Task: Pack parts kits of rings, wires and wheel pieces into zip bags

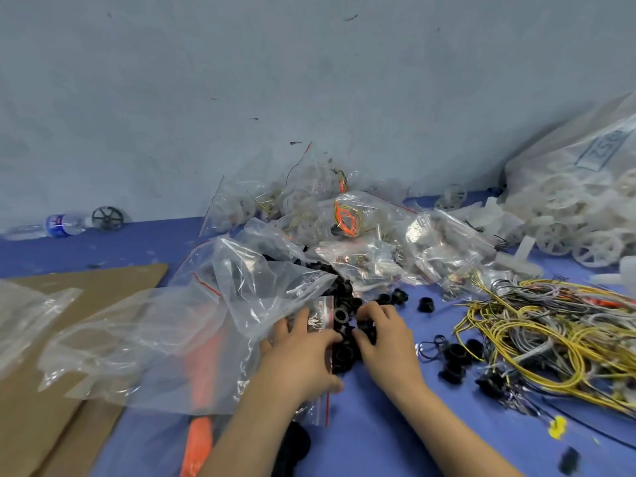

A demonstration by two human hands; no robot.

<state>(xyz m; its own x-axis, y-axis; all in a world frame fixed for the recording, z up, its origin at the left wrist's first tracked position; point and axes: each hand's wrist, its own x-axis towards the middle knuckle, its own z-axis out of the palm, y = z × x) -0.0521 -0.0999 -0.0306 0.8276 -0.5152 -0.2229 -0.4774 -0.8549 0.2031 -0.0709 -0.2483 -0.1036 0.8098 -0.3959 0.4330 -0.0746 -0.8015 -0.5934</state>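
The person is showing only two arms, both going bare from the view's lower edge to the wrist. The left hand [303, 359] and right hand [389, 342] are bare too, fingers short and rounded.

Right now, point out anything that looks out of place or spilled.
A water bottle lies on its side far left by the wall, a lone black spoked wheel beside it, apart from the white wheels at right. Loose black rings lie scattered on the blue table beside tangled yellow wires.
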